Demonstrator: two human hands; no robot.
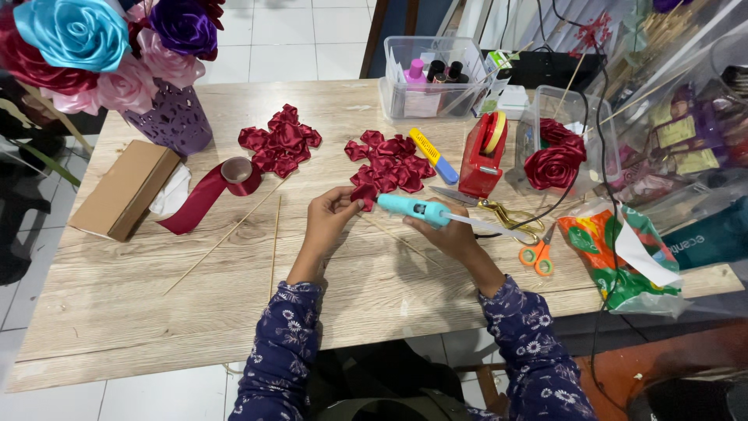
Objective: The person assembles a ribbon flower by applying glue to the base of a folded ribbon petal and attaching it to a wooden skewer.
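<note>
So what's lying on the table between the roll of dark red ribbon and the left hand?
In the head view, thin wooden sticks lie on bare table between the ribbon roll and the left hand.

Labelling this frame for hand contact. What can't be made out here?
Head view, the only one:
- Glue gun nozzle tip: hidden against the red petal that the left hand pinches, so contact is unclear.
- Right hand fingers on the trigger: under the gun body.
- Clear box contents: small, behind its wall.
- Flower bouquet: cut off by the top-left edge.
</note>
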